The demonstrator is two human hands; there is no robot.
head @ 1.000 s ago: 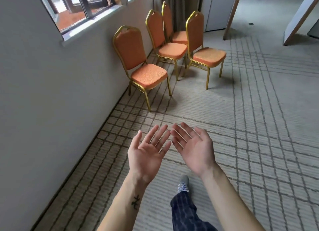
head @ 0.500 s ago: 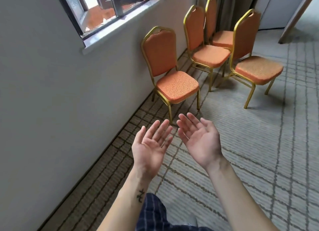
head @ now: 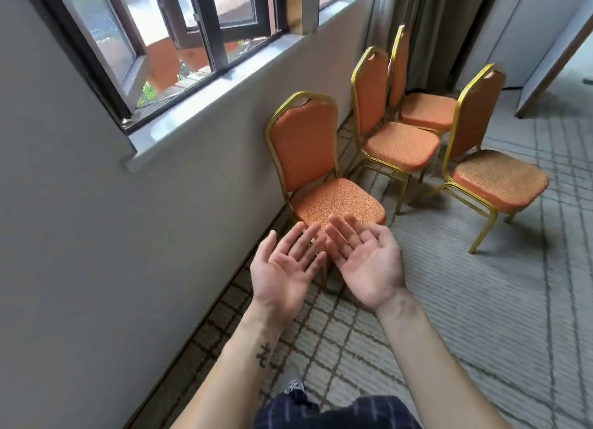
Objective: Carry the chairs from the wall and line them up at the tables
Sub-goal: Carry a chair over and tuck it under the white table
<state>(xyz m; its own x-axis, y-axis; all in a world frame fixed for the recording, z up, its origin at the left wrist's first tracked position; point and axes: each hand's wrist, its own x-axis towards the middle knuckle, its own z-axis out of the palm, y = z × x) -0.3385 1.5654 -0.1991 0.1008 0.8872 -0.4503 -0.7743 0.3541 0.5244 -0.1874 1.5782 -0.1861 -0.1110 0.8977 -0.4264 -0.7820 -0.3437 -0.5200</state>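
Several orange padded chairs with gold metal frames stand by the wall under the window. The nearest chair (head: pixel 324 184) has its back to the wall and its seat just beyond my fingertips. A second chair (head: pixel 391 139) and a third chair (head: pixel 423 104) stand behind it along the wall. Another chair (head: pixel 494 175) stands apart on the carpet to the right. My left hand (head: pixel 285 271) and my right hand (head: pixel 365 261) are held out side by side, palms up, fingers straight, holding nothing and touching no chair.
A grey wall (head: pixel 80 236) with a window sill (head: pixel 224 98) runs along the left. Patterned grey carpet (head: pixel 481 316) spreads to the right. A curtain (head: pixel 430 27) hangs behind the chairs, and a white panel (head: pixel 552 50) leans at the far right. No tables are in view.
I have walked closer to the chairs, so the nearest one now sits right in front of my fingertips. Both hands stay palm up and empty.
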